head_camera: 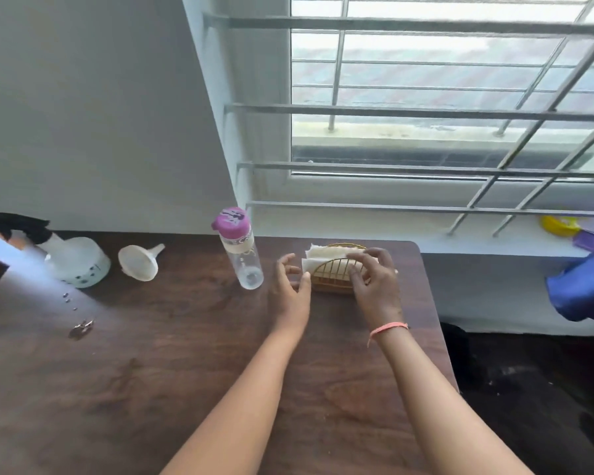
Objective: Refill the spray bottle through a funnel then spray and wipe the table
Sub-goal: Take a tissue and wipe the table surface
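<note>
Your left hand (290, 289) sits at the 9 o'clock side of the gold wire napkin holder (333, 274), fingers loosely spread, thumb against the holder's end, gripping nothing. Your right hand (374, 281) lies over the holder's 3 o'clock end, fingers curled onto the wire front and the white napkins (326, 253); whether it has a sheet pinched I cannot tell.

Judged step: drawing a napkin for the wipe. Steady the holder with the left thumb and palm, pinch one sheet at its top edge, and pull straight up so the stack does not come with it or tip the holder toward the water bottle (240, 250) standing upright just beside it at 9 o'clock, purple cap on.

The spray bottle (72, 258) stands well apart at the table's far 9 o'clock end, black trigger head fitted. The white funnel (139, 262) lies on its side between the two bottles, not seated in any neck. Small droplets (70, 301) mark the dark wood table (172, 354) in front of the spray bottle, with a small metal object (81, 328) near them.

Behind the table: a plain wall, and at 1 o'clock a barred window (443, 97) over a sill carrying yellow and purple items. A blue object (583, 286) intrudes at 3 o'clock.
</note>
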{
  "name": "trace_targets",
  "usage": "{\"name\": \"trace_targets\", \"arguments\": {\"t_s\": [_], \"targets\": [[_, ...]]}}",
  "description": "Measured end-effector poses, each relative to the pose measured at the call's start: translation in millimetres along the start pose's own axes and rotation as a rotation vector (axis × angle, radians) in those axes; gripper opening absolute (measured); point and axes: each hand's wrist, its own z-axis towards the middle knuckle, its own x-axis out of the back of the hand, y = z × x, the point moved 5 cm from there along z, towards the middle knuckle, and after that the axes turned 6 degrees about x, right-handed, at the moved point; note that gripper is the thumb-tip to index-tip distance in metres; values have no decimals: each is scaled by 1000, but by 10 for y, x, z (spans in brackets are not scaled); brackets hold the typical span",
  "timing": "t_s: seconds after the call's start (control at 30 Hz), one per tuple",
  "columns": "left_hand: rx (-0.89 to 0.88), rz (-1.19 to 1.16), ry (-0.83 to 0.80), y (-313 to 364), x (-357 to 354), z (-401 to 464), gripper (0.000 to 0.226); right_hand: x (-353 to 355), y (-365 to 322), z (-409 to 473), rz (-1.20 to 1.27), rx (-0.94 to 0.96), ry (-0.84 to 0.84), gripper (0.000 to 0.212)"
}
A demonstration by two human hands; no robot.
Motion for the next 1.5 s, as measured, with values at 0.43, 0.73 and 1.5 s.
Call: {"name": "trace_targets", "arguments": {"t_s": [0.43,0.73,1.5], "targets": [[-49,118,145,78,-9,155,3,-40,87,119,27,40,19,12],[-202,-36,202,502,124,87,5,-74,133,111,35,17,24,18],[-17,-213,-162,202,67,250,18,-213,-284,305,-118,161,-244,2]]}}
